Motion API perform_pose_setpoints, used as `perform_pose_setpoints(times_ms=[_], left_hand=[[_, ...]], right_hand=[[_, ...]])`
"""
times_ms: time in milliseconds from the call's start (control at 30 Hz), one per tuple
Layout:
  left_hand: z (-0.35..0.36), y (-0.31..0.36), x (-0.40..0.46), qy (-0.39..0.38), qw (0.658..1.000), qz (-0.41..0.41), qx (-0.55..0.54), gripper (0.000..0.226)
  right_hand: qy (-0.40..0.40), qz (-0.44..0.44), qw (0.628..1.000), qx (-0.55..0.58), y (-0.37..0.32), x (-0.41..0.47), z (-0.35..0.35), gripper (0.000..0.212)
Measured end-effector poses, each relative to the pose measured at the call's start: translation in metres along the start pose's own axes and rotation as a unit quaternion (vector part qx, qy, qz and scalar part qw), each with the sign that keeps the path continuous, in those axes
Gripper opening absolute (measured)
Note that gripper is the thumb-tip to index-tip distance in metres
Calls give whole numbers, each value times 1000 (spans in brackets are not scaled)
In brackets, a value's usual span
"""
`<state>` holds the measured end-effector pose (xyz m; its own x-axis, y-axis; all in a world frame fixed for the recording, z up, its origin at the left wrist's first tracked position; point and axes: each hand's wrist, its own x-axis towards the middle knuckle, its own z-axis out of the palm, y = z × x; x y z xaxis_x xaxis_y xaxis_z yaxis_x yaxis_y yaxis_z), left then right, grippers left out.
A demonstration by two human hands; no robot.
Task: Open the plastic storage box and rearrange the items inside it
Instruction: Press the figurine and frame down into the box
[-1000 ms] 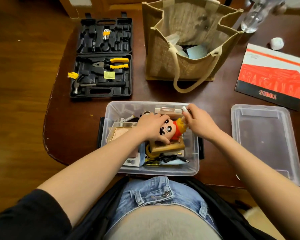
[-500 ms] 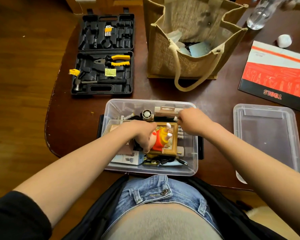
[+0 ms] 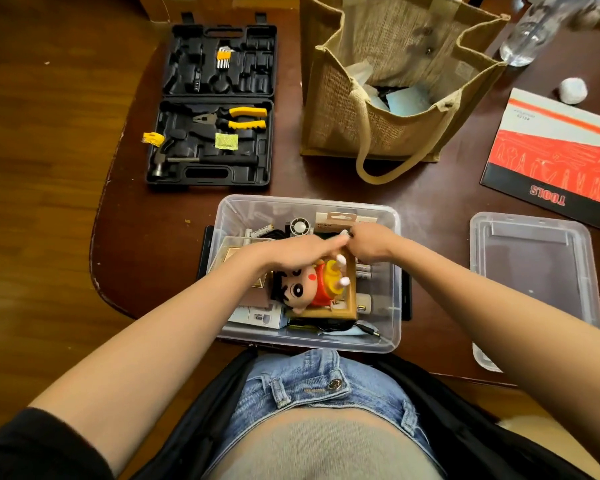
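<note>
Here the clear plastic storage box (image 3: pixel 394 271) sits open at the near edge of the dark tabletop (image 3: pixel 153 258), its lid (image 3: pixel 534 271) lying apart to the right. Left hand (image 3: pixel 302 249) reaches across the box with fingers extended flat, over a cartoon figurine (image 3: pixel 312 289) lying on a wooden frame (image 3: pixel 349 306). Right hand (image 3: pixel 369 244) is curled, pinching a small light item whose identity I cannot tell; the two hands nearly touch. Batteries (image 3: pixel 364 270), a small fan (image 3: pixel 299 226) and a cable (image 3: pixel 361 329) lie inside. Behind: open tool case (image 3: pixel 215 105), jute bag (image 3: pixel 395 84), tools booklet (image 3: pixel 555 154).
</note>
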<state>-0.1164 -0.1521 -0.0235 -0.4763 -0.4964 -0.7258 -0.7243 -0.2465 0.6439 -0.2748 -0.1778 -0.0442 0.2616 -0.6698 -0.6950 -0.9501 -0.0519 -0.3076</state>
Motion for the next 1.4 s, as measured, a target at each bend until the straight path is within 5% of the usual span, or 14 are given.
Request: perform_pose_setpoints(times_ms=[133,233,333,400,567,1400], left_hand=[[9,-2,14,88,996,28,-7,49],[18,-11,23,62,998,-7,18,51],[22,-20,24,78,996,-28,32,57],[21,-23,23,85,996,-23,26,55],[16,-16,19,71,997,-24,33,43],[23,-25,15,110,994,-9,-10,41]], right_hand=[[35,-7,980,196,1,-3,-10,28],[-48,1,937,346,3,-10,-18,29],[1,-33,999,27,9,-10,-18,35],[8,-40,990,-138,7,-7,-10,24],[-26,-29,964,-263,5,5,28,25],[18,-24,965,-262,9,20,52,19]])
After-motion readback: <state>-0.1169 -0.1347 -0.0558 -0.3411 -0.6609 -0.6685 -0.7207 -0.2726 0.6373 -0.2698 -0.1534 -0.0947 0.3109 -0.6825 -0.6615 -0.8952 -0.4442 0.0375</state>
